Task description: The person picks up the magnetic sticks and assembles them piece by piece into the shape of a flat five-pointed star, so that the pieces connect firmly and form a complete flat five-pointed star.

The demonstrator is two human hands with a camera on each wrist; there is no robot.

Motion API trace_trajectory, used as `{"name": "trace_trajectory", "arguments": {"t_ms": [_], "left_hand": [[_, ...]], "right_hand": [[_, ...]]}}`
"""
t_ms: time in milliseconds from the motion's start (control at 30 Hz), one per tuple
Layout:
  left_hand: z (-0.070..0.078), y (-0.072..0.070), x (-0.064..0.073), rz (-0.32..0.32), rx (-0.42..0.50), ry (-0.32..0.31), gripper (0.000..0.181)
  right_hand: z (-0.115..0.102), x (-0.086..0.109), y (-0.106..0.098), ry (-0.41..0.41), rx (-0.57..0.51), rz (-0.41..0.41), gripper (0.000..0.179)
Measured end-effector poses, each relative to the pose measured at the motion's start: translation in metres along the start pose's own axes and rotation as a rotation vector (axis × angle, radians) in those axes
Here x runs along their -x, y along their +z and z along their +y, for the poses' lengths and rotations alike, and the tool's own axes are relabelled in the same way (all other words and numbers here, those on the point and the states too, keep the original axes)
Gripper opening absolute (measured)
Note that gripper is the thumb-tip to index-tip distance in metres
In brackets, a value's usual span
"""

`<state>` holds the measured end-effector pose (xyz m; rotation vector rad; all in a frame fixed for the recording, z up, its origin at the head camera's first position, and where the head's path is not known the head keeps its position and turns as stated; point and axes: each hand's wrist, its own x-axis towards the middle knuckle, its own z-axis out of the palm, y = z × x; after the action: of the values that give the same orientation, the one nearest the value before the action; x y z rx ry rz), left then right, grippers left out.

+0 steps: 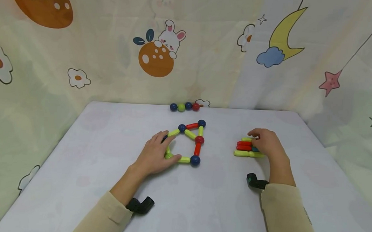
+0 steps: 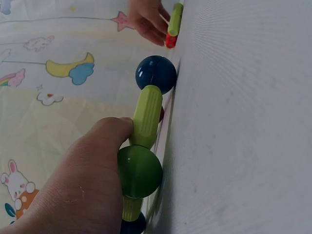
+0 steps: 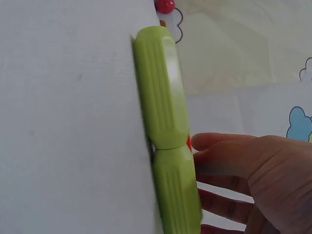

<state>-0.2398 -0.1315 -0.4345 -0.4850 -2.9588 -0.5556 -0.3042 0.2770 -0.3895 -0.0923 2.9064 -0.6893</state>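
- The frame (image 1: 197, 149), a five-sided ring of rods and balls with a triangle joined at its far right, lay on the table (image 1: 216, 198), left of the loose rods (image 1: 241, 153).
- The left hand (image 1: 152, 156) rested over the frame's left side, its thumb against a green rod (image 2: 146, 117) beside the green ball (image 2: 140, 171). Thumb and fingers stood spread apart, probably to steady the frame and keep it from sliding.
- The right hand (image 1: 266, 143), well apart from the left, bent over the loose rods. Its fingertips were partly hidden; whether they pinched a rod could not be told.
- The loose rods lay side by side, with green at the near and far sides and red and teal between; the nearest two green ones touched end to end. Such grouping presumably put them within the right hand's easy reach.
- The spare balls (image 1: 181, 107), blue, green, blue and red, sat in a row at the table's far edge, beyond the frame, perhaps set aside there. A backward push would have had little margin.
- The stretch between the frame and the loose rods, and the table nearer the person, gave room for moving.
- The right edge ran closer to its hand than the left edge did.
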Motion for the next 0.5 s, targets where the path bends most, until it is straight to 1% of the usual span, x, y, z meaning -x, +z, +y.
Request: {"name": "trace_trajectory", "arguments": {"t_ms": [200, 333, 500], "left_hand": [[-0.0002, -0.0003, 0.0003, 0.010, 0.005, -0.003, 0.080], [0.0003, -0.0008, 0.0010, 0.012, 0.008, -0.002, 0.080], [0.0013, -0.0013, 0.0013, 0.010, 0.010, -0.003, 0.080]], "right_hand": [[0.0000, -0.0042, 0.0067, -0.006, 0.039, 0.019, 0.036], [-0.0002, -0.0037, 0.0082, 0.001, 0.049, 0.051, 0.036], [-0.0012, -0.0022, 0.0089, -0.009, 0.049, 0.103, 0.036]]}}
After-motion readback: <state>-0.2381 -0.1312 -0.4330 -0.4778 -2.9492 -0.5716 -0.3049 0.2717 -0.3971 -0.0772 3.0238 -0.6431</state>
